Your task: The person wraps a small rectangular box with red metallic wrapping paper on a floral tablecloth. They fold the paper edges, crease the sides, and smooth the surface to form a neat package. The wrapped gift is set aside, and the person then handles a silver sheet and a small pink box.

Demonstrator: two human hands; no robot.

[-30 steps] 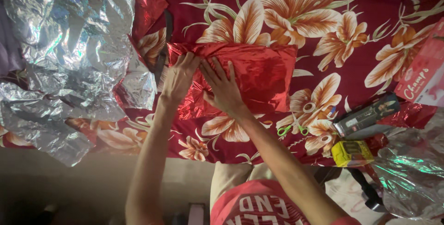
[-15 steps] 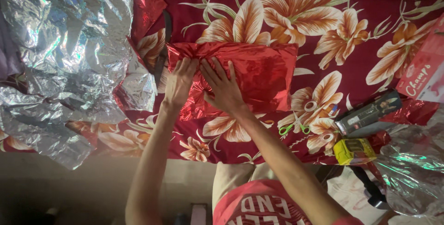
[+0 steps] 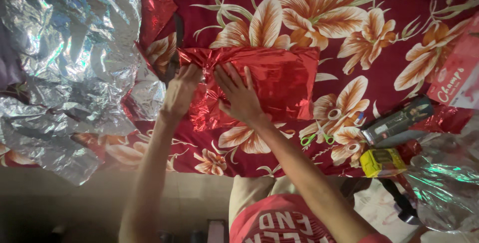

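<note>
Over the last second little had shifted: the right hand (image 3: 239,96) stayed flat, fingers spread, on the red foil parcel (image 3: 269,81) mid-cloth, while the left hand (image 3: 180,91) kept pinching its left edge; the fold looked tighter, scissors (image 3: 319,135) untouched

Red foil-wrapped parcel (image 3: 269,83) mid-cloth, pink-red carton (image 3: 456,71) at right edge, small yellow pack (image 3: 381,162) below
</note>
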